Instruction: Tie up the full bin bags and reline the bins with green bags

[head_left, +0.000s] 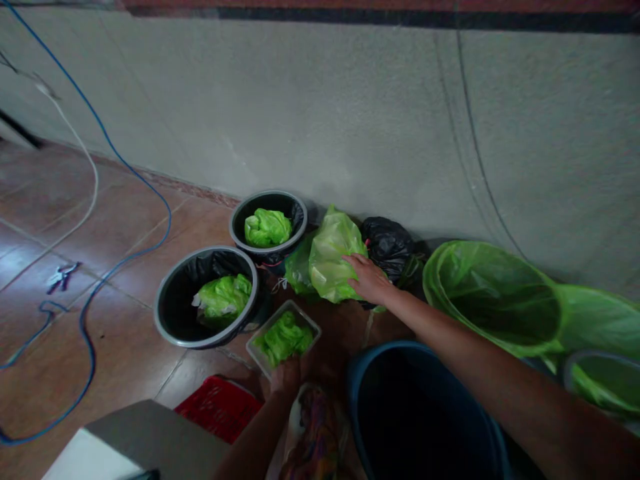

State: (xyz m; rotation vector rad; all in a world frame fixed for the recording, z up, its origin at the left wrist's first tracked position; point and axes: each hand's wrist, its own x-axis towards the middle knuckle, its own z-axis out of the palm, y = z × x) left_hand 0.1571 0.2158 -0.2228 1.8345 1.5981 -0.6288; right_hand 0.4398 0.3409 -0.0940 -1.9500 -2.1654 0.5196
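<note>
A plain indoor room, likely a home. Tiled floor [125, 347], bare plaster wall [325, 107], lined waste bins [207, 303], loose cables [90, 313].

No legible text, label, brand, number or sign appears on any surface: bins, bags, tray, wall and floor all carry no readable markings.

Left hand [286, 375]: low and close to the body, fingers curled in a grip.
Right hand [369, 279]: arm extended forward, palm down, fingers spread.
</note>
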